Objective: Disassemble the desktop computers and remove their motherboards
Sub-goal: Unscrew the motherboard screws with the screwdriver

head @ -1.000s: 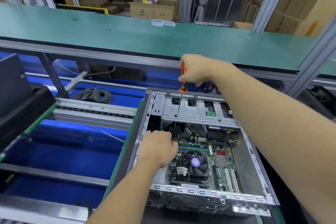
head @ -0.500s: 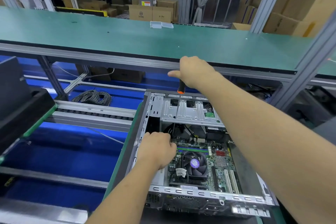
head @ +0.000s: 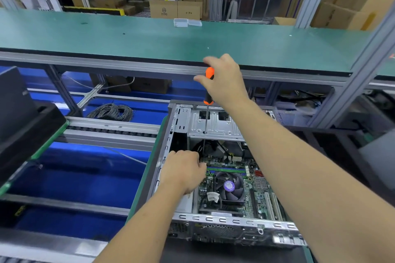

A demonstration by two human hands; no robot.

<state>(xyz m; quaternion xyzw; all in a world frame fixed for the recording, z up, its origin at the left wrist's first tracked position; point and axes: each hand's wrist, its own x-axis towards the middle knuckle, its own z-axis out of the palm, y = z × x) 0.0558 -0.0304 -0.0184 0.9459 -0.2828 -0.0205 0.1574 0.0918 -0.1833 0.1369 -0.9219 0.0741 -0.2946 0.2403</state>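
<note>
Seen from the camera worn on the person's head, looking forward and down: an open desktop computer case (head: 213, 223) is lying on its side on a green-edged work surface, its side panel off and its inside facing up. The motherboard (head: 254, 188) is sitting in the floor of the case, green, with a black CPU cooler fan (head: 229, 187) at its middle and white expansion slots (head: 271, 206) to the right of the fan. Across the far end of the case a silver metal drive cage (head: 213, 126) is spanning the opening above the board.

The right hand (head: 224, 79) is reaching over the far end of the case, its fingers curling round the orange and black handle of a screwdriver (head: 209, 87). The screwdriver is standing nearly upright, its thin shaft running down past the drive cage into the case toward the far left corner of the motherboard; the tip is hidden behind the left hand.

The left hand (head: 183, 171) is resting inside the case at the left side of the board, knuckles up and fingers curling down. I cannot tell whether it is holding anything.

Beyond the case a long green conveyor belt (head: 149, 38) is crossing the frame, with a small clear plastic box (head: 187, 22) on its far edge. A coil of grey cable (head: 112, 111) is lying on the blue lower level to the left. Cardboard boxes (head: 175, 9) are stacked in the background.
</note>
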